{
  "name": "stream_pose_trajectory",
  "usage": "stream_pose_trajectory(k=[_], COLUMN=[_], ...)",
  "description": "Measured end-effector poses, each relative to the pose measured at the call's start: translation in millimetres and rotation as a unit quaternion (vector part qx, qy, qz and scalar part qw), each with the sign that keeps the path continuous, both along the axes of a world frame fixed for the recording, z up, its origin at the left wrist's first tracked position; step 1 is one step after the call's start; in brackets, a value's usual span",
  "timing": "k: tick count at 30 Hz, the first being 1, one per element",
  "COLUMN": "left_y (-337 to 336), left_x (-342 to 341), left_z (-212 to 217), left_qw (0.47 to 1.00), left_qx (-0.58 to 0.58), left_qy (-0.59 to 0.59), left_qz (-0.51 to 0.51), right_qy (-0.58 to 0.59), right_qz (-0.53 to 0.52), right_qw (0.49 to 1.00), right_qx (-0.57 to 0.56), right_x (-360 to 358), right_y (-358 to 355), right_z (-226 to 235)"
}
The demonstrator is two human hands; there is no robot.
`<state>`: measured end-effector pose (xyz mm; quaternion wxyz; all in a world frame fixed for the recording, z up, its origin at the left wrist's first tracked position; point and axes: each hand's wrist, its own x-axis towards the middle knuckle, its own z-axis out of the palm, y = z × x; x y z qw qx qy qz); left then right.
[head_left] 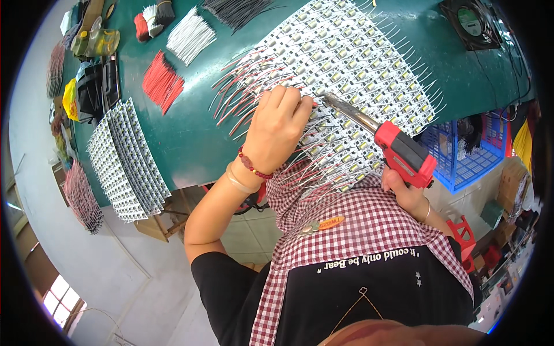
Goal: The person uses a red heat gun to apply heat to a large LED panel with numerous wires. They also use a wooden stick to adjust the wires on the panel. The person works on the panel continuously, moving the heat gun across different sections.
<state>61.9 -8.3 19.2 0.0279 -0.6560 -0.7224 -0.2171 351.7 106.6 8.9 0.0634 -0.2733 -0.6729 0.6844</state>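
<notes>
My left hand (278, 128) rests on a large panel of small white circuit boards (352, 63) on the green table, its fingers curled and pinching a thin wire at the panel's near edge. My right hand (404, 193) grips the red handle of a soldering iron (398, 151). The iron's metal tip (334, 104) points at the boards just beside my left fingertips. Red and white wires (245, 86) stick out from the soldered boards along the panel's left side.
Bundles of cut red wires (161, 81), white wires (190, 37) and black wires (236, 10) lie on the green table (184, 144). A stack of board panels (124, 161) sits at the left edge. A blue basket (467, 153) and a small fan (470, 20) are on the right.
</notes>
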Motion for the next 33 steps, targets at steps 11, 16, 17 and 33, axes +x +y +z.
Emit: stream_pose_trajectory(k=[11,16,17,33], left_y=[0,0,0,1], left_x=[0,1,1,0], left_z=[1,2,2,10], left_qw=[1.000,1.000,1.000,0.995], left_qx=[0.001,0.003,0.004,-0.018], left_qy=[0.002,0.005,0.006,0.097], left_qz=[-0.010,-0.010,-0.010,-0.008], right_qy=[0.004,-0.012,-0.010,0.013], right_qz=[-0.005,0.011,0.012,-0.031], right_qw=[0.999,0.999,0.999,0.998], right_qx=[0.038,0.043,0.048,-0.048], right_x=[-9,0,1,-4], right_y=[-3,-2,-2,0], right_z=[3,-8,-8,12])
